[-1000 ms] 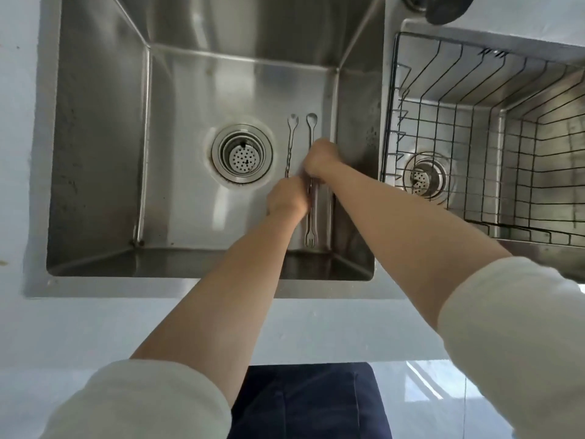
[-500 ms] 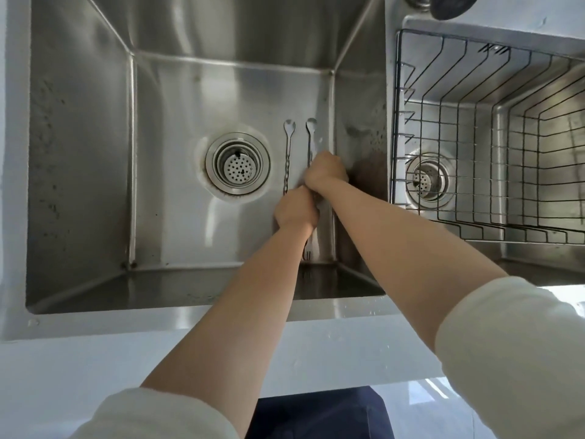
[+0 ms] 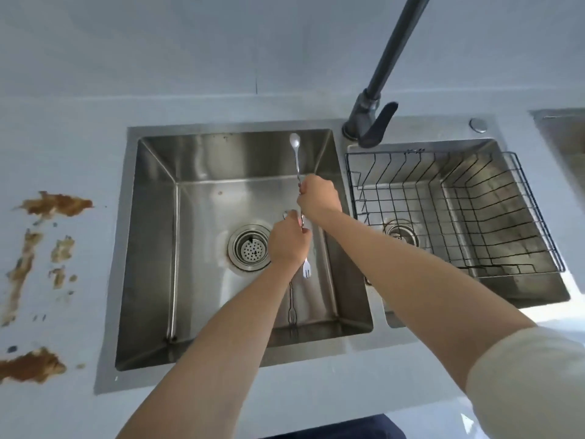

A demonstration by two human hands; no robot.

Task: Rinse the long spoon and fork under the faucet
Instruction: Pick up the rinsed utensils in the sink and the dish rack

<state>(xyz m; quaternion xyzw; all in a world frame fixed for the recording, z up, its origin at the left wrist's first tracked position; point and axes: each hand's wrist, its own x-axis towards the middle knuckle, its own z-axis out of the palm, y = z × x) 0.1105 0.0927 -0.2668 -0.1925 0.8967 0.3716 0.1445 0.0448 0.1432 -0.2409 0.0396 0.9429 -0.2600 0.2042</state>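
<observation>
Both my hands are over the left sink basin (image 3: 152, 248). My right hand (image 3: 318, 194) grips the twisted handle of the long spoon (image 3: 294, 142), which is lifted off the sink floor with its bowl pointing away from me. My left hand (image 3: 289, 245) grips the same line of handle lower down, and small fork tines (image 3: 306, 272) stick out below it. I cannot tell if those tines belong to the same piece. A long fork (image 3: 291, 313) lies flat on the sink floor, partly under my left arm. The dark faucet (image 3: 368, 122) stands at the back right; no water shows.
The round drain strainer (image 3: 250, 248) sits just left of my left hand. A black wire basket (image 3: 443, 198) fills the right basin. Brown stains (image 3: 53, 204) mark the pale counter on the left. A small round button (image 3: 478, 124) sits behind the right basin.
Both hands have lifted one long utensil off the sink floor; the other utensil stays lying there. My head has pulled back, so the faucet and counter now show.
</observation>
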